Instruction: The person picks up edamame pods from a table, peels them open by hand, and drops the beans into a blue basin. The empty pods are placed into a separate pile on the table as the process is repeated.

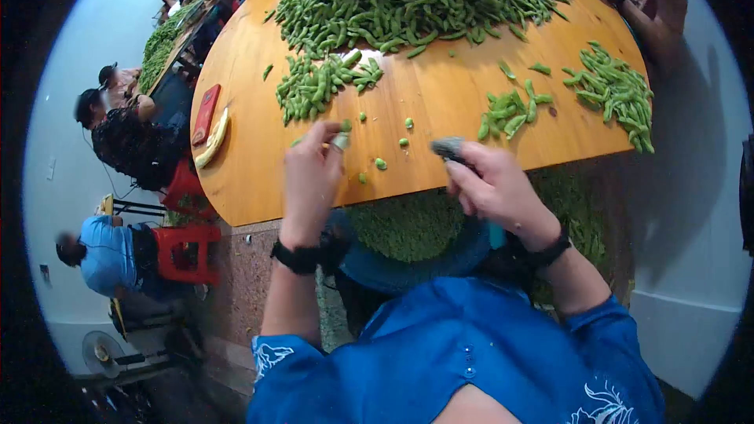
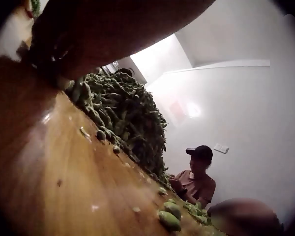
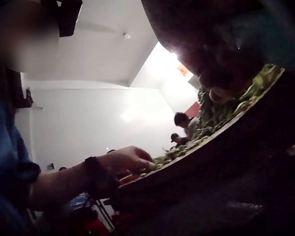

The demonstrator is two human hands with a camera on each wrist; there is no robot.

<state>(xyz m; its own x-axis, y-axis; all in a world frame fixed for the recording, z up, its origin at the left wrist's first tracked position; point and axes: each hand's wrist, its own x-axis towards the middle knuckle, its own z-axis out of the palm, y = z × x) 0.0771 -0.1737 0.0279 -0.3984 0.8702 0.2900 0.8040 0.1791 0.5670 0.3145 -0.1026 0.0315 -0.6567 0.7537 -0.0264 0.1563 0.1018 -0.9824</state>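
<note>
Two bare hands over loose beans, with the small green pod heap nearer the left.
On the yellow-brown varnished wooden table [image 1: 259, 165], the small heap of plump green pods [image 1: 310, 90] lies just beyond the left hand [image 1: 308, 177], pods pointing mixed ways; a reach for one would probably turn on that short forward line. The left fingers are curled, thumb close to forefinger by a whitish-green bit [image 1: 340, 141] (too blurred to tell whether it is pinched). The right hand [image 1: 496, 187], farther off, pinches a blurred dark-grey piece [image 1: 449, 147]; round green shelled beans [image 1: 381, 164] lie between the hands.
</note>
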